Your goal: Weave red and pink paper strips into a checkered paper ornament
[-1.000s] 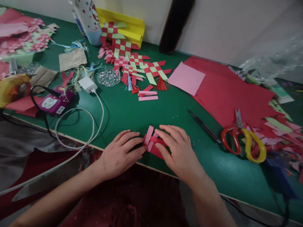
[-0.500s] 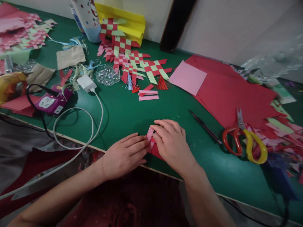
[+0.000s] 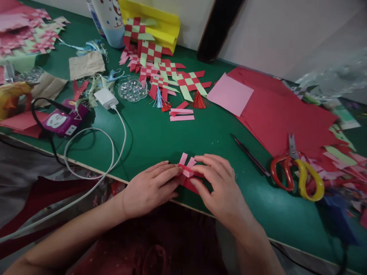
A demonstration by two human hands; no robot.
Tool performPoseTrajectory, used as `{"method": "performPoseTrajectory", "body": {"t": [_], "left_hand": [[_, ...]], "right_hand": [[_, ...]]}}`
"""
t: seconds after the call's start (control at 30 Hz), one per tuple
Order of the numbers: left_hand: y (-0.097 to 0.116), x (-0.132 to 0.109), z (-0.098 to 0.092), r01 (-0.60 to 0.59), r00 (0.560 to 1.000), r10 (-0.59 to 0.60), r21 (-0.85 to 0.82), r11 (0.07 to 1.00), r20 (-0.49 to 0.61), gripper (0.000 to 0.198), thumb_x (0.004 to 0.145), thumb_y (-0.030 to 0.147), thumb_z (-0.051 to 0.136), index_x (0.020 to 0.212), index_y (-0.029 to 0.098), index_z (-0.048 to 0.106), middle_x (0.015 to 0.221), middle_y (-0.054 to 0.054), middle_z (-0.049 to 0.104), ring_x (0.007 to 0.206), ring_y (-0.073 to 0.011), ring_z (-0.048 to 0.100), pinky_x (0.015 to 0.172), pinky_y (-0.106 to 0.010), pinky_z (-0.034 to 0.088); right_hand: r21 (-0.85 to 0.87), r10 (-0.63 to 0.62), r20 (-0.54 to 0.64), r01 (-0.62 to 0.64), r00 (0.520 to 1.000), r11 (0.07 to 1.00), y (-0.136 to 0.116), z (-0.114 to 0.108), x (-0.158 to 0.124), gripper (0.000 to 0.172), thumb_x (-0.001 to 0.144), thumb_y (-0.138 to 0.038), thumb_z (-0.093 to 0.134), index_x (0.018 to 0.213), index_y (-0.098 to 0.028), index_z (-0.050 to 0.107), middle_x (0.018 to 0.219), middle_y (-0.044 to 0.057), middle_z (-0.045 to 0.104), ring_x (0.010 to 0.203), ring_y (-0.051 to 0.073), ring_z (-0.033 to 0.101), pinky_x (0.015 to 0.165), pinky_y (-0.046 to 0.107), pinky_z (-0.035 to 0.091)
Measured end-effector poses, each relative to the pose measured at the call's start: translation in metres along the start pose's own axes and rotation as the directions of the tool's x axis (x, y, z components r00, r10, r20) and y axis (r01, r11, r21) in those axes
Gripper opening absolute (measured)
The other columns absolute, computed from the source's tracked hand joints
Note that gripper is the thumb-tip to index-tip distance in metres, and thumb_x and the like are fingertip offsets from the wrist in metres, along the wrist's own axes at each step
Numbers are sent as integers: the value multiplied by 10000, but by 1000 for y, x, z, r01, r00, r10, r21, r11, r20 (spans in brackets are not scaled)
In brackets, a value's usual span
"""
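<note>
Close to the table's front edge, a small piece of woven paper strips (image 3: 187,172) in red and pink lies between my hands. Two pink strip ends stick up from its far side. My left hand (image 3: 153,188) is closed over the left part of the weave, its fingertips pressing there. On the other side my right hand (image 3: 219,187) pinches around the right part, thumb on the near red paper and fingers at the far side. The fingertips hide some of the strips. Beyond the hands lie a few loose pink and red strips (image 3: 182,112).
Finished woven paper fish (image 3: 189,82) with tassels lie at the back. Red sheets (image 3: 286,110), a pink square (image 3: 230,95), a black pen (image 3: 249,154) and scissors (image 3: 296,168) are on the right. To the left are a bead tray (image 3: 132,89), a white charger (image 3: 106,98) and a purple socket block (image 3: 64,120).
My right hand has shifted slightly right and nearer, its fingers opening wider around the weave. Two pink strip ends now show upright where one was visible. The left hand stays nearly still.
</note>
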State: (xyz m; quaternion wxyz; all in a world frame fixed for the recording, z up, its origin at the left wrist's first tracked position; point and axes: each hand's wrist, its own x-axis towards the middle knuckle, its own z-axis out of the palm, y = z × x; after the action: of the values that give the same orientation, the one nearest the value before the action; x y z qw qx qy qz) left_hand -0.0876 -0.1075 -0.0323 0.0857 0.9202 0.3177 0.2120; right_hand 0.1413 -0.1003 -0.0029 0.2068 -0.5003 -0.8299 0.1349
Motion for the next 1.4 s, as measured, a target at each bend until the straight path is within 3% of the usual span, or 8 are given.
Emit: {"method": "performPoseTrajectory", "body": {"t": [0.1, 0.27, 0.6, 0.93, 1.07, 1.2, 1.4], "left_hand": [[-1, 0, 0, -15, 1000, 15, -4, 1000, -5, 289, 975, 279, 554, 1206, 120, 623, 1300, -93, 624, 1201, -237, 605, 1105, -435, 485], [-1, 0, 1, -17, 1000, 17, -7, 1000, -17, 267, 979, 270, 546, 1190, 126, 621, 1275, -85, 640, 1203, -225, 604, 1121, -433, 467], [-1, -1, 1, -25, 1000, 25, 4, 1000, -15, 287, 971, 276, 559, 1206, 124, 625, 1258, -87, 648, 1192, -230, 605, 1097, -441, 489], [-2, 0, -2, -40, 999, 41, 63, 997, -5, 322, 992, 279, 514, 1260, 124, 607, 1275, -67, 644, 1216, -247, 575, 1087, -392, 502], [0, 1, -3, -26, 1000, 28, 74, 997, -15, 307, 980, 273, 527, 1215, 100, 621, 1254, -110, 632, 1188, -257, 585, 1057, -390, 524], [1, -1, -3, 12, 1000, -11, 67, 998, -18, 231, 948, 294, 585, 1109, 145, 657, 1335, -123, 570, 1205, -279, 577, 1051, -426, 525], [1, 0, -4, 8, 1000, -9, 64, 998, 10, 353, 949, 286, 576, 1266, 131, 590, 1315, -144, 570, 1207, -273, 578, 1050, -426, 523]], "right_hand": [[-82, 40, -41, -43, 998, 996, 9, -2, -7, 130, 921, -285, 607, 1028, -221, 644, 1195, 95, 659, 1167, 296, 525, 975, 507, 429], [-121, 87, 37, -82, 996, 989, 11, 2, -9, 116, 920, -280, 602, 1012, -245, 663, 1205, 74, 667, 1156, 290, 531, 929, 491, 431], [40, 135, -15, -134, 991, 990, 1, -4, 6, 114, 913, -284, 589, 848, -228, 664, 1060, 78, 696, 1073, 261, 572, 920, 467, 475], [72, 105, -109, -97, 988, 993, -20, 2, 38, 177, 915, -306, 600, 762, -234, 654, 1163, 83, 666, 1167, 281, 518, 995, 492, 459], [86, 66, -35, -63, 997, 994, -19, 0, 38, 205, 935, -371, 578, 827, -228, 677, 1212, 89, 658, 1202, 283, 505, 1002, 496, 448], [42, 29, 122, -34, 992, 999, -10, -2, 31, 325, 852, -484, 679, 1074, -247, 686, 1314, 93, 611, 1272, 317, 459, 1030, 550, 411], [1, 15, 152, -15, 988, 1000, -3, 1, 28, 226, 901, -225, 598, 1116, -256, 662, 1330, 81, 599, 1277, 287, 460, 1039, 527, 409]]}}
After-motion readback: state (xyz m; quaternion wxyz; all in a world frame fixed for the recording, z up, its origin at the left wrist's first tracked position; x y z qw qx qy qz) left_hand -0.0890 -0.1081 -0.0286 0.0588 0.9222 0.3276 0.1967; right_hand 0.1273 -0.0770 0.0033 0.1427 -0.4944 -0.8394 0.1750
